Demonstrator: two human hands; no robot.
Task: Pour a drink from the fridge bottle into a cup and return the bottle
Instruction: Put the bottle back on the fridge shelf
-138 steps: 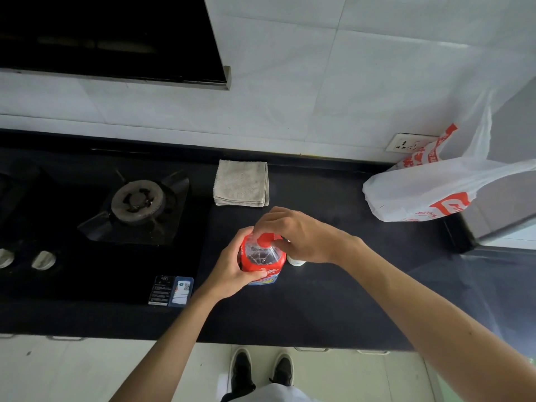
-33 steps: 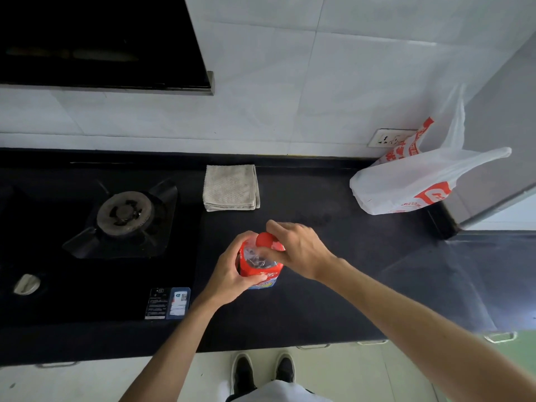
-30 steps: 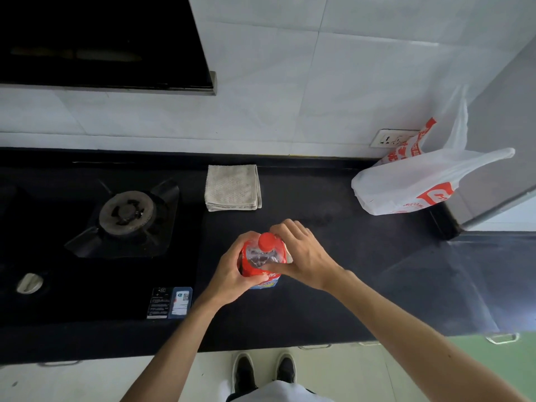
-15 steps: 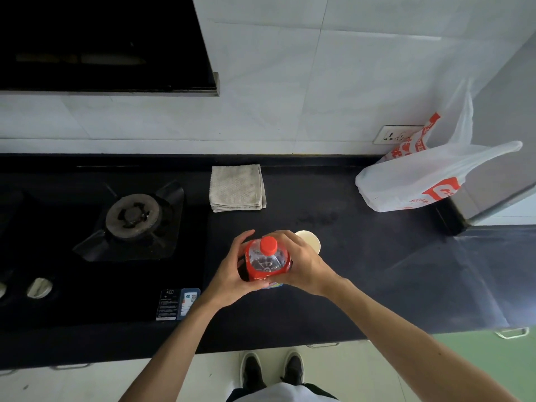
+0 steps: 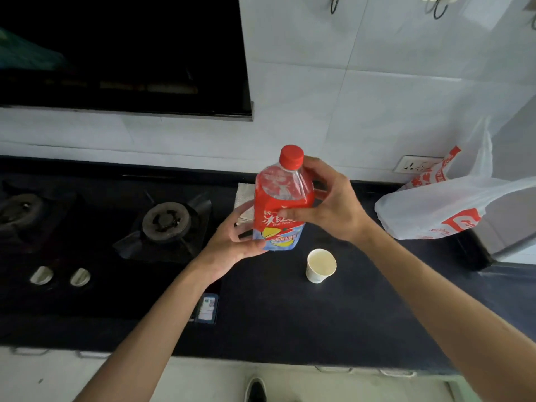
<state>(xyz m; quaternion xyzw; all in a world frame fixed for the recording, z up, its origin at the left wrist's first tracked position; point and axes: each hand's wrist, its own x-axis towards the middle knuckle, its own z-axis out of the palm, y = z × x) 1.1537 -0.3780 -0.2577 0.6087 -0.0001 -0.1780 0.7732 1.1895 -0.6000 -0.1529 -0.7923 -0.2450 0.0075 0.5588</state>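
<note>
Aloft, capped bottle (image 5: 278, 195) near cup (image 5: 320, 266)

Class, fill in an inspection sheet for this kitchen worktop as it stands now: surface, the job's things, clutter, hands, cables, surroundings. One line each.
Surface: dark counter, with a gas hob set in on the left.
Job's things: bottle held up off the counter, red cap on; paper cup upright on the counter, apart from the bottle.
Clutter: folded cloth behind the bottle; white plastic bag at far right.
Hands: left hand grips the bottle's lower part; right hand grips its side, thumb across the label.
Cables: nothing seen.
Surroundings: tiled wall, wall socket, range hood above the hob.
</note>
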